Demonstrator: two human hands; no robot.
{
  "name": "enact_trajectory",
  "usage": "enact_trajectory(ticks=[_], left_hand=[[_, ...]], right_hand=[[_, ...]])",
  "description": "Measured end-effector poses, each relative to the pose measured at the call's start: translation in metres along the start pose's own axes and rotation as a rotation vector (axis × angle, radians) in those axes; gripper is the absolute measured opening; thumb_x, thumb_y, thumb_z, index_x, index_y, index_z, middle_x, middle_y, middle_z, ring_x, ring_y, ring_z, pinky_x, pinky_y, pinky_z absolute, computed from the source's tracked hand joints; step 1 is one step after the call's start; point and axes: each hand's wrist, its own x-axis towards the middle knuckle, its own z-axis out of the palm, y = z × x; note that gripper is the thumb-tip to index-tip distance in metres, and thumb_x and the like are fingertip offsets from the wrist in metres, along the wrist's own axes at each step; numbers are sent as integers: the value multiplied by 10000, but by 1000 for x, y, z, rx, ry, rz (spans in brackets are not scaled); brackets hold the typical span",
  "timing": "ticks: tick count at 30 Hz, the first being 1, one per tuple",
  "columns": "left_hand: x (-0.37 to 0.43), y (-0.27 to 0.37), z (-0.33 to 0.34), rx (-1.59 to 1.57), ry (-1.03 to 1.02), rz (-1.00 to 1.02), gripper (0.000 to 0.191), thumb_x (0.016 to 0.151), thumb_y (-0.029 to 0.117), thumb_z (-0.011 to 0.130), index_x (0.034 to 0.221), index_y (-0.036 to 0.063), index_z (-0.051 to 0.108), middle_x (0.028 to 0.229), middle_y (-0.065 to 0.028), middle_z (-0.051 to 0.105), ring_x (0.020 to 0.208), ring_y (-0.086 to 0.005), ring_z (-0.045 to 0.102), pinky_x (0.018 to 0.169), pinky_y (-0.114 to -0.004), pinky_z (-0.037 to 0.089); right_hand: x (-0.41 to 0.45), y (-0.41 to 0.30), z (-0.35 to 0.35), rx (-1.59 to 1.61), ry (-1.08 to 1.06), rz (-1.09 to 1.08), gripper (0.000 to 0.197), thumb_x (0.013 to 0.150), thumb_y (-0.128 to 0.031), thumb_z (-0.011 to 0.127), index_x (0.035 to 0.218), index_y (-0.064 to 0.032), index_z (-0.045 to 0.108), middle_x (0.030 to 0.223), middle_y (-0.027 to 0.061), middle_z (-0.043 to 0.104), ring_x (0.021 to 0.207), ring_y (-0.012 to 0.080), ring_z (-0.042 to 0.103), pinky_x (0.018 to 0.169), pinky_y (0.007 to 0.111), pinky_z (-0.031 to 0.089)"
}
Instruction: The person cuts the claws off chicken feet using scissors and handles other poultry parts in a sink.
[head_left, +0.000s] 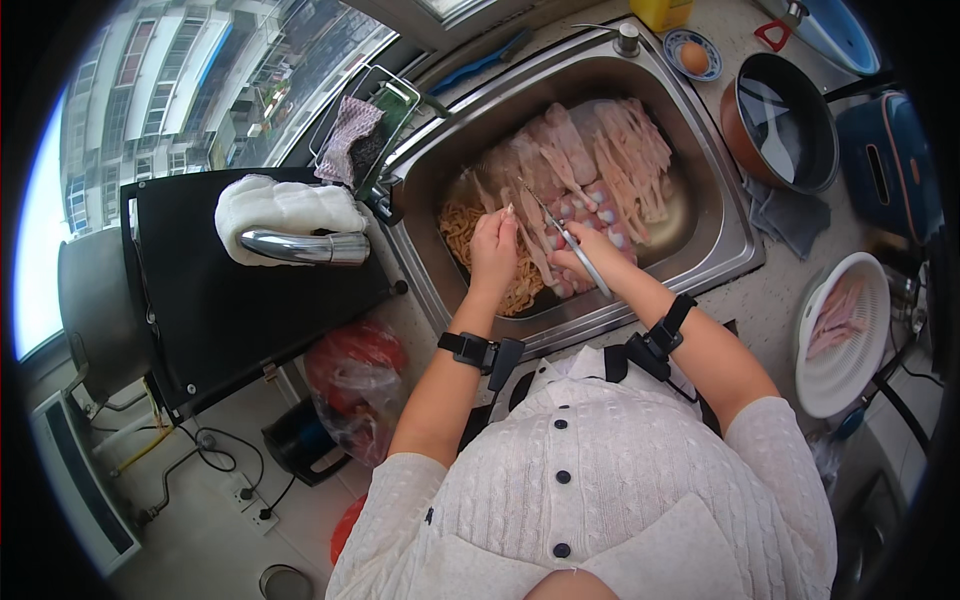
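Observation:
Both hands are over a stainless steel sink (712, 225). My left hand (495, 244) pinches a small pale piece of raw meat (511, 210) between thumb and fingertips. My right hand (589, 251) grips metal scissors (546, 210), whose blades point up and left, close to the left fingertips. Whether the blades are parted is too small to tell. Beneath the hands lie reddish and whitish rounded raw pieces (611, 217), partly hidden by the right hand. Yellow-brown strips (459, 229) fill the sink's left side. Long pale pink raw pieces (630, 142) lie along the far and right sides.
Right of the sink stand a pan (806, 127) holding liquid and a white spoon, a grey cloth (791, 217), and a white colander (817, 394) with pink pieces. An egg (694, 58) rests on a small dish. A chrome faucet (300, 246) and white towel (255, 199) are at left.

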Motion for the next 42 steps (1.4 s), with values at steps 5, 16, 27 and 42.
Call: enact_trajectory(ticks=[5, 16, 27, 42], left_hand=[[0, -16, -8, 56, 33, 28, 278, 920, 170, 457, 1080, -32, 562, 810, -48, 507, 547, -88, 515, 487, -222, 428], [-8, 35, -4, -22, 231, -45, 117, 823, 69, 578, 774, -15, 512, 717, -62, 558, 584, -121, 533, 526, -256, 436], [-12, 41, 5, 162, 349, 231, 104, 726, -11, 620, 743, -4, 518, 759, -96, 497, 646, -203, 508, 577, -285, 421], [-16, 50, 7, 126, 309, 324, 97, 715, -39, 625, 744, -14, 536, 796, -98, 518, 678, -205, 532, 575, -266, 436]], right_hand=[[-19, -24, 10, -476, 156, -216, 387, 712, -276, 643, 994, -35, 533, 918, 188, 603, 820, 370, 590, 719, 418, 476], [-24, -38, 14, -559, 136, -173, 380, 731, -257, 619, 1017, -40, 497, 936, 187, 560, 861, 389, 565, 729, 446, 461], [-20, -35, 21, -483, 149, -216, 384, 742, -248, 614, 1017, -10, 488, 915, 224, 581, 847, 402, 570, 715, 458, 465], [-2, -37, 21, -81, -52, -167, 324, 725, -227, 534, 927, 27, 515, 857, 280, 590, 850, 417, 577, 724, 432, 465]])
